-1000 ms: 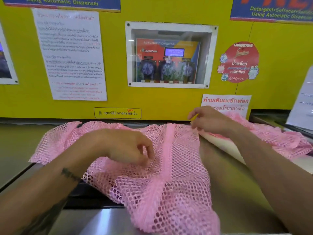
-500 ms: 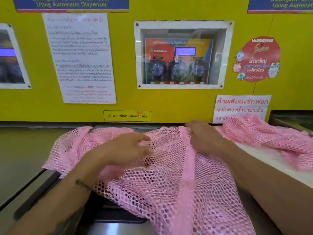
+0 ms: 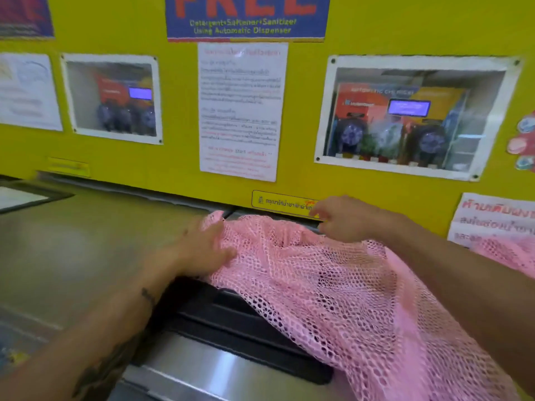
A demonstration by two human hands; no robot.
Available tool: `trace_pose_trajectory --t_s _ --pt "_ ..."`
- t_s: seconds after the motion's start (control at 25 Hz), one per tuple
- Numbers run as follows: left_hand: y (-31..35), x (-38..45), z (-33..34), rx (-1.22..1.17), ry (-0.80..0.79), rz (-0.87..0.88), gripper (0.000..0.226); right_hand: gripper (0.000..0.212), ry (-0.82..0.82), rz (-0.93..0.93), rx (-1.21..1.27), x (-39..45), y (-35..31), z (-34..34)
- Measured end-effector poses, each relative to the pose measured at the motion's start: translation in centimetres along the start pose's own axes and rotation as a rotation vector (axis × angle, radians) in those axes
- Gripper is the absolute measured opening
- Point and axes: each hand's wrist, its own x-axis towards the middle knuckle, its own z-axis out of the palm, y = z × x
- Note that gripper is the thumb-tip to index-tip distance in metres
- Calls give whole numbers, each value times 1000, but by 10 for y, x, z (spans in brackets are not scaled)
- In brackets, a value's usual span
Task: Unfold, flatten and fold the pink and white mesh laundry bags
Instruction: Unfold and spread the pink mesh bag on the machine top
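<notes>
A pink mesh laundry bag [image 3: 333, 290] lies on the steel machine top [image 3: 72, 241] and hangs over its front edge at the lower right. My left hand [image 3: 202, 247] rests flat, fingers apart, on the bag's left edge. My right hand [image 3: 344, 218] is at the bag's far edge by the yellow wall, fingers curled and pinching the mesh. Bunched up at the right edge of the view lies a second pink mesh bag [image 3: 506, 253], partly cut off. No white bag is in view.
A yellow wall [image 3: 179, 169] with posted notices and two dispenser windows rises right behind the work surface. A black recessed panel [image 3: 231, 316] sits under the bag's near left side. Bare steel stretches to the left.
The view has swung left. The bag's left part, spread out wide before, now ends at my left hand. My right hand stays at the far edge.
</notes>
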Motion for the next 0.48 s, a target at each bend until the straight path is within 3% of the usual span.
trace_pose_trajectory --t_s 0.08,0.24,0.32,0.4,0.48 --pt "-3 -6 3 -102 66 36 81 44 68 15 76 33 -32 5" --pt "-13 -28 -16 -317 245 111 62 26 -100 86 -58 75 -52 42" --pt "-24 -48 -35 -279 218 83 51 21 71 102 -56 84 -52 36" --pt "-31 -74 -54 -26 36 55 33 20 378 121 -104 86 -53 19" --pt "-30 -100 -69 269 -148 23 30 27 488 135 -104 87 -53 5"
